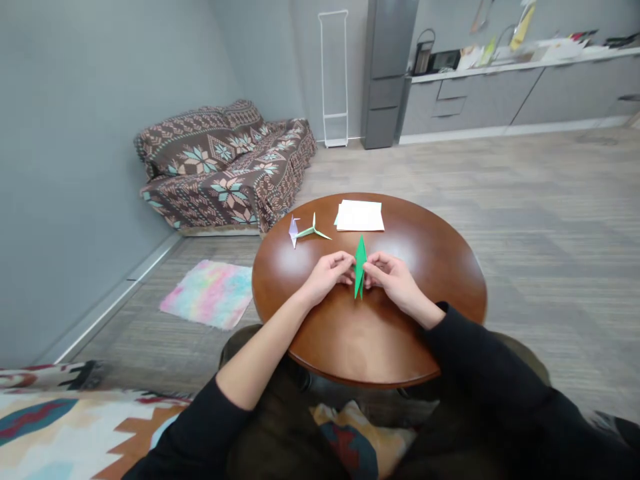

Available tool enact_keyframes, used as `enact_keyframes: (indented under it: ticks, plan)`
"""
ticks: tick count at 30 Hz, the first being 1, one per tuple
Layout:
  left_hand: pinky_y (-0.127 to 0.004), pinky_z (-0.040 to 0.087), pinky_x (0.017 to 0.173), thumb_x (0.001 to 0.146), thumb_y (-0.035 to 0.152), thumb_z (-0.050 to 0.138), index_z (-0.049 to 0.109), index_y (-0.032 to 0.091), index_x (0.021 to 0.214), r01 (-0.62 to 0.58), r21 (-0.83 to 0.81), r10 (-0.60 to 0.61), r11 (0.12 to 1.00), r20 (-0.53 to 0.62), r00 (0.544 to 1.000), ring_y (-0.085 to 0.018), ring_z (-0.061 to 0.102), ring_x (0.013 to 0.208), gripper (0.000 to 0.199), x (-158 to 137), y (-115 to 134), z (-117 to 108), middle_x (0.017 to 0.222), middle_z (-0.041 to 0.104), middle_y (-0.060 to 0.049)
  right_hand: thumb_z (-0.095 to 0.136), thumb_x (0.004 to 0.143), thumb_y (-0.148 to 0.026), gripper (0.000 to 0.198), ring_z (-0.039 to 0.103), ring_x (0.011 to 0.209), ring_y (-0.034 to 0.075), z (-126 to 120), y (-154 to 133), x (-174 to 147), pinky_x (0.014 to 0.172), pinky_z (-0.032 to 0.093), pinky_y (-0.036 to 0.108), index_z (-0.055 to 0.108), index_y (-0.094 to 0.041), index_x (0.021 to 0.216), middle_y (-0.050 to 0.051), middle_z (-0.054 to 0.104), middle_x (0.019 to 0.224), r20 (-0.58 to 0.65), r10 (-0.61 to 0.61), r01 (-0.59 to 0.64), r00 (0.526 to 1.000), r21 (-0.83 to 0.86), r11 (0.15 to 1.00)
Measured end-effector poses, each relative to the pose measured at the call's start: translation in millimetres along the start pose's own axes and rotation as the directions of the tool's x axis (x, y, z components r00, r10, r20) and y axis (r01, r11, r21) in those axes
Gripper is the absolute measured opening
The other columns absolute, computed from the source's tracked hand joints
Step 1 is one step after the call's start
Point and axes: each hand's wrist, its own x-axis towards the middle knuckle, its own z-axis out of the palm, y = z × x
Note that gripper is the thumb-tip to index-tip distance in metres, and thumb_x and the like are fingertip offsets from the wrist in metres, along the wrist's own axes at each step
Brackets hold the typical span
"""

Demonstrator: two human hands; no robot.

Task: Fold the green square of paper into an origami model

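Note:
A green folded paper [360, 262], long and narrow with a pointed top and a split lower end, stands upright between my hands over the table. My left hand [331, 275] pinches its left edge. From the other side, my right hand [393, 275] grips its right edge with thumb and fingers. Some fingertips are hidden behind the paper. Beyond my left hand lie a purple-and-white paper crane [293, 231] and a pale green three-armed folded paper piece [313, 231]. A stack of white paper sheets [360, 216] rests past the green piece.
The round brown wooden table [370, 347] is in front of my lap. A patterned sofa [225, 167] stands at the back left, with a pastel fluffy rug [210, 293] on the floor. Behind are a grey fridge [387, 73] and a kitchen counter [490, 97].

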Motion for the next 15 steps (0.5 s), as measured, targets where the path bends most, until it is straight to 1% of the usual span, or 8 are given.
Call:
enact_keyframes:
  ticks: [3, 6, 9, 11, 13, 15]
  plan:
    - [-0.025, 0.053, 0.068, 0.084, 0.058, 0.075, 0.063, 0.015, 0.091, -0.006, 0.016, 0.006, 1.0, 0.005, 1.0, -0.015, 0.07, 0.074, 0.046, -1.1, 1.6, 0.8, 0.081, 0.072, -0.005, 0.072, 0.087, -0.059, 0.039, 0.061, 0.055, 0.015, -0.5, 0.4, -0.6, 0.058, 0.052, 0.029, 0.063, -0.021, 0.084, -0.001, 0.066, 0.063, 0.015, -0.031, 0.032, 0.999, -0.053, 0.998]
    - [-0.028, 0.055, 0.069, 0.078, 0.055, 0.082, 0.061, 0.015, 0.088, -0.022, 0.043, 0.021, 0.999, 0.022, 1.0, -0.017, 0.07, 0.073, 0.046, -3.3, 4.9, 2.6, 0.082, 0.072, -0.005, 0.066, 0.093, -0.054, 0.034, 0.063, 0.058, 0.016, 0.4, 1.2, -2.5, 0.06, 0.054, 0.031, 0.064, -0.021, 0.083, 0.0, 0.067, 0.067, 0.027, -0.079, 0.082, 0.996, -0.133, 0.988]
    - [-0.03, 0.056, 0.073, 0.071, 0.047, 0.089, 0.063, 0.015, 0.086, -0.06, 0.085, 0.057, 0.995, 0.031, 0.998, -0.018, 0.071, 0.076, 0.043, -4.8, 7.4, 4.1, 0.084, 0.074, -0.005, 0.068, 0.093, -0.043, 0.024, 0.065, 0.061, 0.018, 1.6, 1.5, -5.4, 0.059, 0.055, 0.031, 0.064, -0.022, 0.083, 0.001, 0.069, 0.07, 0.044, -0.141, 0.148, 0.989, -0.242, 0.959]
    - [-0.031, 0.056, 0.076, 0.073, 0.044, 0.087, 0.066, 0.014, 0.086, -0.098, 0.11, 0.096, 0.989, 0.024, 0.995, -0.019, 0.071, 0.078, 0.039, -4.7, 7.5, 4.4, 0.085, 0.074, -0.006, 0.07, 0.091, -0.036, 0.016, 0.067, 0.065, 0.02, 1.6, 1.0, -6.5, 0.061, 0.056, 0.032, 0.066, -0.022, 0.084, 0.002, 0.07, 0.075, 0.04, -0.204, 0.206, 0.978, -0.319, 0.925]
    - [-0.034, 0.057, 0.081, 0.078, 0.042, 0.083, 0.07, 0.014, 0.09, -0.147, 0.132, 0.147, 0.98, 0.013, 0.989, -0.021, 0.071, 0.083, 0.034, -3.8, 6.7, 4.3, 0.089, 0.075, -0.007, 0.069, 0.09, -0.029, 0.009, 0.07, 0.077, 0.023, 0.6, -0.2, -6.3, 0.068, 0.058, 0.036, 0.068, -0.022, 0.084, 0.006, 0.072, 0.088, 0.009, -0.296, 0.275, 0.955, -0.396, 0.876]
    - [-0.037, 0.056, 0.089, 0.08, 0.039, 0.08, 0.074, 0.014, 0.094, -0.213, 0.163, 0.217, 0.963, -0.004, 0.976, -0.023, 0.071, 0.092, 0.03, -2.8, 5.7, 4.1, 0.096, 0.076, -0.009, 0.069, 0.086, -0.022, 0.002, 0.07, 0.098, 0.027, -1.0, -1.7, -5.2, 0.084, 0.059, 0.042, 0.069, -0.022, 0.084, 0.01, 0.072, 0.107, -0.03, -0.405, 0.345, 0.914, -0.469, 0.813]
